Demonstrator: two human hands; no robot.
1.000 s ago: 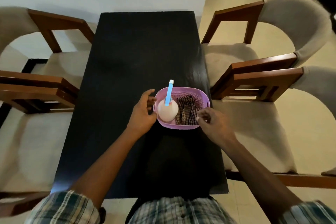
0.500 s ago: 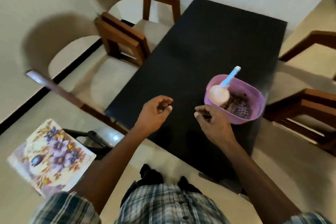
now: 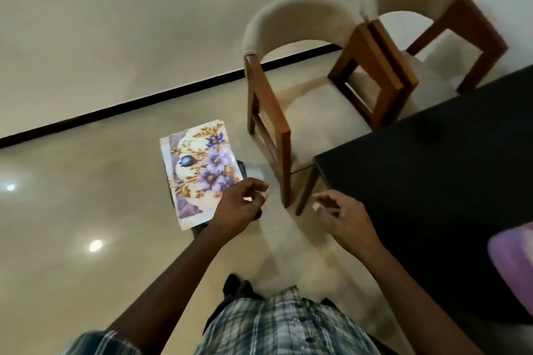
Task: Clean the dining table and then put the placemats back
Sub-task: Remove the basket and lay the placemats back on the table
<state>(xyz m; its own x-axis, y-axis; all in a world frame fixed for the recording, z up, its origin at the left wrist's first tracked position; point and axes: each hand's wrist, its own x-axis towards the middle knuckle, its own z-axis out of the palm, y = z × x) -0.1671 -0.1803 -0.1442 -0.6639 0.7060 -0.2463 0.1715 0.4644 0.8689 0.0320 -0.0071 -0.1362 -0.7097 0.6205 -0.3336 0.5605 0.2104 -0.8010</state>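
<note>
Placemats lie left of the table, chairs behind both, basket on the table.

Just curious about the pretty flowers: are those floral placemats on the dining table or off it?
Off it. The floral placemats lie flat on something dark and low beside a chair, apart from the black table.

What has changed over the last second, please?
Both hands let go of the pink basket and swung left: the left hand now reaches toward the floral placemats, the right hand hangs empty beside it. The basket stays on the black table; the placemats have not moved.
</note>
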